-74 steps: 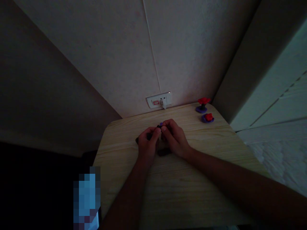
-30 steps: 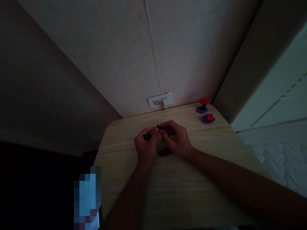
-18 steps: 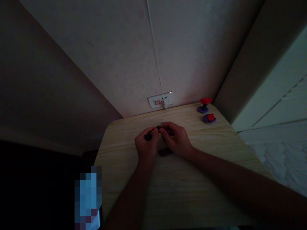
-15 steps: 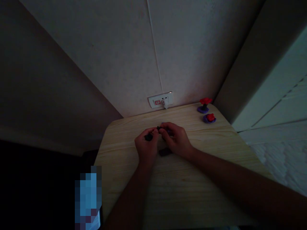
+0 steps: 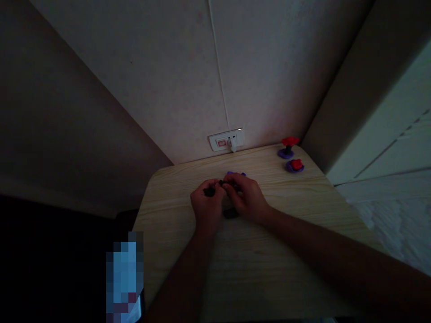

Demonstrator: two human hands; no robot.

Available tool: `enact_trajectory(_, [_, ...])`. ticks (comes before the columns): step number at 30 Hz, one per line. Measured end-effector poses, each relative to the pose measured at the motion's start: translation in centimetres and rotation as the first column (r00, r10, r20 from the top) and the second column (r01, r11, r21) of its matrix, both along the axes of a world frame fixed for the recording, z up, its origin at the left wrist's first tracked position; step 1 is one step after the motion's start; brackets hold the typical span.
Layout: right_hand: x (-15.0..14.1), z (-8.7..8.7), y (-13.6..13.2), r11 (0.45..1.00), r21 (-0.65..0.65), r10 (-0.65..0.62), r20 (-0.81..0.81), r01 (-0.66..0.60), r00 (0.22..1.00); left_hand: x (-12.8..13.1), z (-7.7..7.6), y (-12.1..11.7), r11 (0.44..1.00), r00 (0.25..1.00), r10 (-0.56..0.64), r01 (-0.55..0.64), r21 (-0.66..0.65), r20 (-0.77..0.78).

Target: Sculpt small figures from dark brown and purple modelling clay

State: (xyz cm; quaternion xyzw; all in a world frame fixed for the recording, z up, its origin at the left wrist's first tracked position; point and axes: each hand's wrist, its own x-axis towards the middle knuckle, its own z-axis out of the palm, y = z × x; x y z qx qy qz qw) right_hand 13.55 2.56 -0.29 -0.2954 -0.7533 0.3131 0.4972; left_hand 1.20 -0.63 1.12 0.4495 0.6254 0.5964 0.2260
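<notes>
Over the middle of the table, my left hand (image 5: 206, 208) is closed around a black lump of modelling clay (image 5: 209, 192), which shows inside the curled fingers. My right hand (image 5: 249, 197) is closed too, its thumb and fingertips pinching a small dark bit of the clay against the left fingertips. Dim light hides the exact shape between the fingers. Under the right palm lies a dark flat piece (image 5: 230, 213), partly covered. Just behind the right fingers, a purple piece (image 5: 236, 173) peeks out on the tabletop.
At the back right of the wooden table (image 5: 269, 269) stand a red-topped clay figure on a purple base (image 5: 288, 146) and a purple dish shape with red clay (image 5: 295, 165). A wall socket (image 5: 226, 140) holds a white plug. A lit, pixelated screen (image 5: 124, 273) is at lower left.
Both hands stay in nearly the same place, with the fingers shifting slightly at the pinch. More of the purple piece behind the right hand shows now. The view has moved very slightly.
</notes>
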Motion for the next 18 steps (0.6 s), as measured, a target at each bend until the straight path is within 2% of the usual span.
enact_trajectory(4, [-0.09,-0.04,-0.09,1.0,0.012,0.015,0.005,-0.015,1.0,-0.2,-0.15,0.19,1.0,0.999,0.001,-0.001,0.004,0.045])
enact_trajectory(12, [0.03,0.04,0.01,0.997,-0.078,-0.023,-0.065,0.018,0.998,-0.4,-0.26,0.13,0.998,0.997,-0.065,0.066,-0.023,0.037])
enact_trajectory(18, [0.04,0.01,-0.06,0.998,-0.061,-0.011,-0.041,0.009,0.999,-0.4,-0.41,0.27,0.999,0.996,-0.041,0.043,-0.025,0.077])
